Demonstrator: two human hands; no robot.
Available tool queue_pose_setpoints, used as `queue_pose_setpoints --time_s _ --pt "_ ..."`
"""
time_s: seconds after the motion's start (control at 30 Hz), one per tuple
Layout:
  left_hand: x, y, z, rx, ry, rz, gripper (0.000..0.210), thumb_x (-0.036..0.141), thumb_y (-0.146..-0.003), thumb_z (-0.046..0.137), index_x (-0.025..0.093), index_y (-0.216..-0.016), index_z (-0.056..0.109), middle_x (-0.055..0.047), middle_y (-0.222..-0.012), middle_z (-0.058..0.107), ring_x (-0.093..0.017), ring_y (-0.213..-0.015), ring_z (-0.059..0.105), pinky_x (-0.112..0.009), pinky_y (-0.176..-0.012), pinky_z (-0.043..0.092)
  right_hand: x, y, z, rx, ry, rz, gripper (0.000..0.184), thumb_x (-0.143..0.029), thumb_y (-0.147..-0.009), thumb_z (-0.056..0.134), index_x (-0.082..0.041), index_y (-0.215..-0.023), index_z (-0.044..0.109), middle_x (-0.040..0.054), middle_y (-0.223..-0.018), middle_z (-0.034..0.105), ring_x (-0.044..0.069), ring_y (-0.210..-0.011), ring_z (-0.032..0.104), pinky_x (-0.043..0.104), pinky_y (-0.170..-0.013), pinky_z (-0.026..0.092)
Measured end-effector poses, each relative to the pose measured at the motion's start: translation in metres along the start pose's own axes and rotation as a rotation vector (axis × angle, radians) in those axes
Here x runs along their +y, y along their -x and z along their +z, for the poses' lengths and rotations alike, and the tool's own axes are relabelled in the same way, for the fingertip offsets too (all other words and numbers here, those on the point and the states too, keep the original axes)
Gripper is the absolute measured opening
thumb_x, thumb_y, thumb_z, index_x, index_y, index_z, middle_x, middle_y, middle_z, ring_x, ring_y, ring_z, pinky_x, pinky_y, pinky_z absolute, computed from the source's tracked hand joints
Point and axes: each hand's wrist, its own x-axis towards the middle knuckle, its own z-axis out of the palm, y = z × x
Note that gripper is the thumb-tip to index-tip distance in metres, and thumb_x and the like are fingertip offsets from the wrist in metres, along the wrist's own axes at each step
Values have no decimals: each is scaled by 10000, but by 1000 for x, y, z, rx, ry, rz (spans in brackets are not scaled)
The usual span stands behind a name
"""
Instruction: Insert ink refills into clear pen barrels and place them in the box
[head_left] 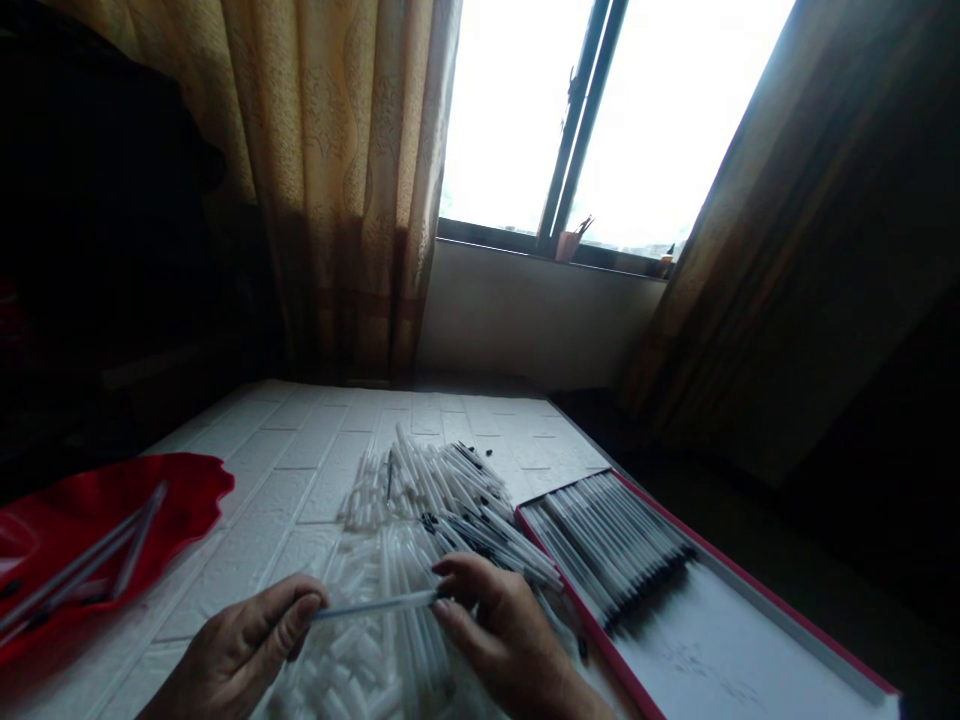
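Note:
A thin translucent pen barrel (379, 605) is stretched level between my two hands. My left hand (244, 645) pinches its left end between thumb and fingers. At its right end, where a dark tip shows, my right hand (499, 625) closes thumb and fingers around it. Beneath lies a heap of short clear plastic pieces (352, 665), probably caps, along with loose clear tubes (412, 560). Beyond them is a pile of white pen barrels (424, 475), and nearer my right hand lie several pens with black ends (499, 535).
On the right, a shallow red-rimmed box (750, 640) holds a row of pens (611, 540) with black ends. A red scalloped dish (184, 475) with a few tubes is at left. The white brick-patterned table (292, 450) reaches toward a curtain (337, 180) and window (517, 110).

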Motion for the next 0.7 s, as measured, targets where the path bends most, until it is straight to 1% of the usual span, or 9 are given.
queue_pose_setpoints --time_s 0.03,0.07,0.17,0.23,0.33,0.5,0.57,0.63,0.7 --pt "0 0 0 -5 -1 0 456 664 -905 550 253 -796 715 31 -606 589 -128 -546 570 -148 -528 489 0 0 0 -21 -7 26 274 -298 -875 604 -144 -1058 739 88 -833 796 191 -699 703 264 -639 497" --pt "0 0 0 -13 -1 1 458 661 -911 543 252 -792 711 30 -610 592 -129 -553 575 -147 -535 493 0 0 0 -44 -10 51 279 -335 -914 569 -147 -1016 747 88 -801 797 180 -652 690 257 -610 487" --pt "-3 -1 2 -35 5 12 458 647 -926 528 248 -778 696 30 -620 580 -129 -567 578 -144 -540 495 0 0 0 -84 22 94 435 -383 -986 461 -164 -715 721 76 -656 759 139 -512 612 228 -515 427" --pt "-5 -1 3 -33 12 26 448 637 -933 525 251 -779 691 36 -616 552 -121 -546 550 -140 -515 476 -1 1 0 -78 50 90 453 -387 -980 482 -170 -648 700 57 -598 726 126 -483 579 214 -485 396" --pt "-6 -1 3 -45 19 25 440 621 -945 520 251 -779 689 36 -619 516 -116 -538 523 -141 -495 451 -4 1 -2 -63 67 67 379 -358 -960 534 -175 -680 712 38 -600 718 127 -500 586 207 -491 399" --pt "-4 -1 3 -92 89 -24 469 646 -932 529 239 -742 662 38 -617 464 -114 -551 480 -145 -491 430 -4 2 -5 -48 52 21 239 -253 -921 571 -187 -777 750 33 -685 766 144 -576 649 210 -532 436" --pt "-2 -2 3 -124 139 -75 507 679 -913 535 229 -701 628 41 -612 446 -107 -539 444 -144 -456 399 -2 2 -6 -24 55 -18 173 -210 -879 609 -187 -831 774 32 -712 779 154 -613 675 216 -564 458" --pt "0 -2 4 -155 191 -147 565 740 -879 534 220 -670 599 48 -593 424 -98 -515 398 -147 -423 355 0 1 -9 5 69 -72 149 -183 -847 645 -189 -869 791 35 -742 789 165 -652 699 225 -612 488" --pt "3 -2 4 -139 215 -244 628 817 -828 529 212 -676 606 57 -568 418 -90 -496 365 -155 -426 336 0 0 -13 41 69 -131 146 -186 -849 662 -195 -893 802 41 -784 800 175 -697 721 238 -668 520"
